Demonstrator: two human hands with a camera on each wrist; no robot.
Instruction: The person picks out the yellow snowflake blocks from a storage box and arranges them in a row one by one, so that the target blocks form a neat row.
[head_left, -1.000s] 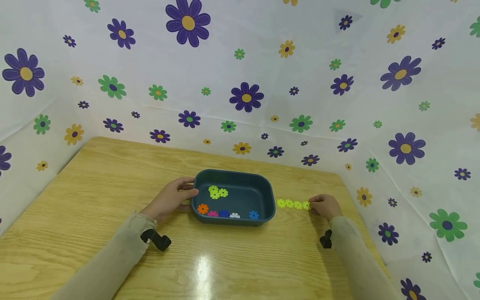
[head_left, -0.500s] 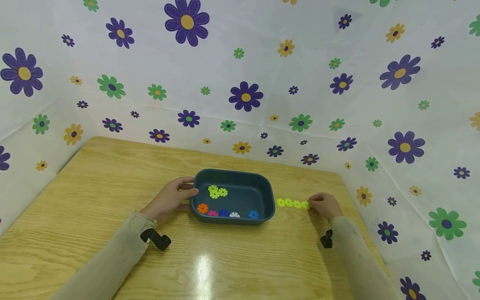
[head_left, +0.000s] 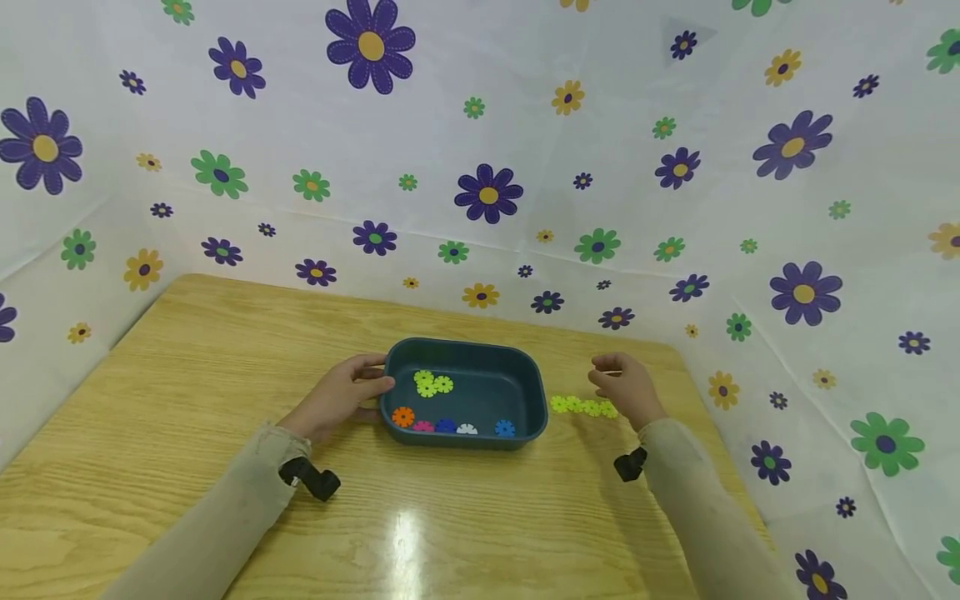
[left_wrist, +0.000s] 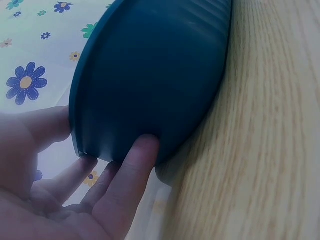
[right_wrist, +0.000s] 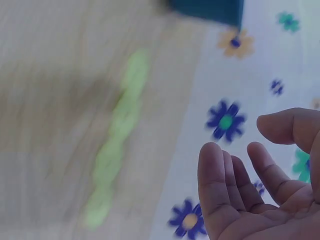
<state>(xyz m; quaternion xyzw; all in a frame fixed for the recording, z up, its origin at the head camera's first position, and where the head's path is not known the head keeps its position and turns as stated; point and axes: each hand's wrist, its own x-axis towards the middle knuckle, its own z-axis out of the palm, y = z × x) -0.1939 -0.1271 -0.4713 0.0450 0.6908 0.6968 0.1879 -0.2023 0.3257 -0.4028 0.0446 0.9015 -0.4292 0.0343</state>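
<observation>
A dark teal plastic basin [head_left: 465, 443] stands on the wooden table. My left hand [head_left: 337, 396] grips its left end, thumb at the rim and fingers against the outer wall, as the left wrist view shows up close. Inside lie several yellow-green notched discs [head_left: 426, 384] at the back left. Along the front wall are an orange disc [head_left: 403, 417], a pink one, a dark blue one, a white one and a blue disc [head_left: 505, 428]. Right of the basin runs a row of yellow-green notched discs [head_left: 573, 404]. My right hand [head_left: 628, 387] hovers above its right end, holding nothing, fingers loosely bent.
The wooden table [head_left: 480, 517] reaches a flower-printed white sheet [head_left: 420, 125] at the back and on both sides. Its right edge runs close beside my right forearm. Each wrist carries a black camera mount [head_left: 311, 479].
My right hand has let go of the right end of the disc row and lifted up and to the left. The left hand stays at the basin, and the discs lie as before.
</observation>
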